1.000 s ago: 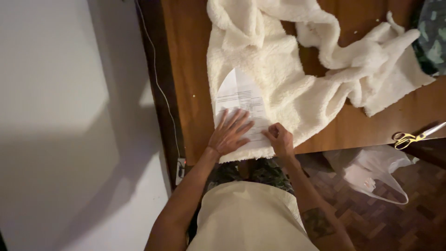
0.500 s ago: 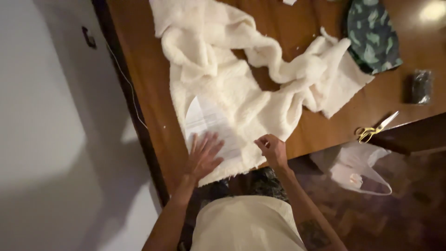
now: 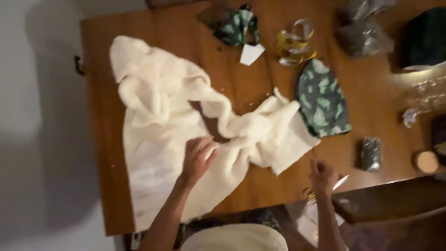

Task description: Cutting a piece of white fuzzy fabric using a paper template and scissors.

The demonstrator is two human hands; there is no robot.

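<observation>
In the head view, the left hand [image 3: 199, 155] lies flat and spread on the cream fleece cloth [image 3: 186, 135], pressing it to the worktop [image 3: 241, 93] without gripping it. A second ago both hands were together on a sheet of paper laid over the cloth near the front edge; now the right hand [image 3: 323, 176] has gone off to the right, and closes loosely around the scissors [image 3: 325, 190] at the front edge, their blades poking out past its knuckles. The paper can no longer be told from the pale cloth below the left hand, so the flattening seems over and cutting looks close. One cream cloth lies under and beyond the left hand. Two green patterned pieces lie beyond the right hand: a larger one [image 3: 323, 100] just ahead and a smaller one [image 3: 232, 25] farther up. One white scrap [image 3: 251, 53], one tangle of ribbon [image 3: 295, 44], one small dark packet [image 3: 370, 153] and one round lid [image 3: 426, 161] lie right of it.
</observation>
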